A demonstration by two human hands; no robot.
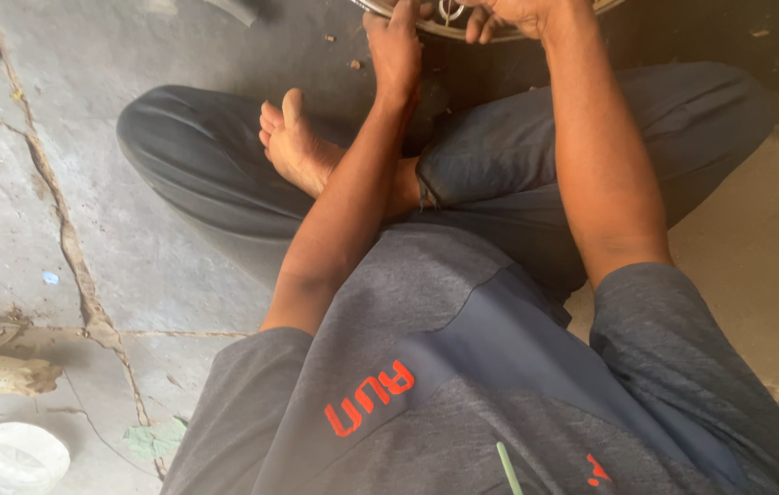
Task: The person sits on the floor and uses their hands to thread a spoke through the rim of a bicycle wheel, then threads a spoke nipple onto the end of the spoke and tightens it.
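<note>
A person seated cross-legged on a cracked concrete floor (132,238) works at a shiny metal wheel rim (449,23), mostly cut off at the frame's top; the left hand (396,41) lies flat on its edge, fingers hidden, grip impossible to tell. The right hand (508,14) curls loosely over the rim just beside them. The rim looks rigid, heavy and slick, best gripped at its outer lip.

A round metal wheel cover (449,26) with a shiny silver rim lies at the top edge of the view, just past the crossed legs on the cracked concrete floor. Only its near arc shows; both hands rest on it.
</note>
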